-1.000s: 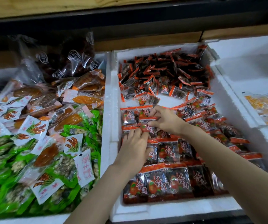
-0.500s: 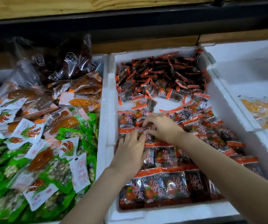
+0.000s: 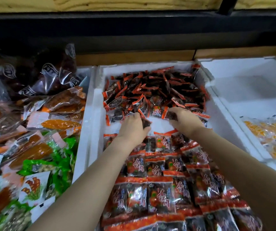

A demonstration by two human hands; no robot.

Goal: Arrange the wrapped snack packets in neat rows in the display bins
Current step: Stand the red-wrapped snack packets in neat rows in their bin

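Middle white foam bin (image 3: 92, 114) is the landmark. A loose heap of small dark, red-sealed plastic snack packets (image 3: 150, 90) sits against its far wall. Flat neat rows of the same packets (image 3: 160, 194) fill its near half. A bare white strip of bin floor lies between them.

Both hands are at the heap's near edge, arms stretched over the rows. The left hand (image 3: 131, 130), palm down, is on the bin's left side, its fingers curled round a dark clear-wrapped packet (image 3: 146, 123) that is tilted over the bare strip. The right hand (image 3: 186, 122) is on the bin's right side and pinches a red-edged dark packet (image 3: 170, 116) that touches the heap.

Key relation: the heap is just beyond the fingertips and the rows' open edge is just behind the wrists. Row packets run lengthwise near-to-far, red seal toward the far wall, so each held packet likely needs turning to match. The left hand looks nearer the open edge.
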